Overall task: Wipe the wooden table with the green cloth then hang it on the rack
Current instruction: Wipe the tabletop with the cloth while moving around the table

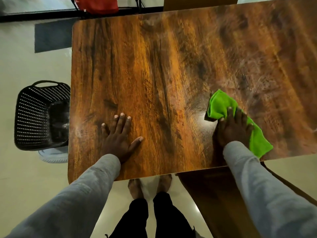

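Both hands (120,136) (232,129) flat, palms down

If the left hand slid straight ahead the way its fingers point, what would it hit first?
Nothing on the surface, as far as the view shows. The left hand lies flat with fingers pointing toward the far edge, and the wooden table ahead is bare. The green cloth sits off to its right.

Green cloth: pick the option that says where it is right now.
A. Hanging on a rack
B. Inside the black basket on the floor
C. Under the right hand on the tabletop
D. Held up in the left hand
C. The right hand presses the green cloth flat onto the wooden table, while the left hand lies open and empty on the wood.
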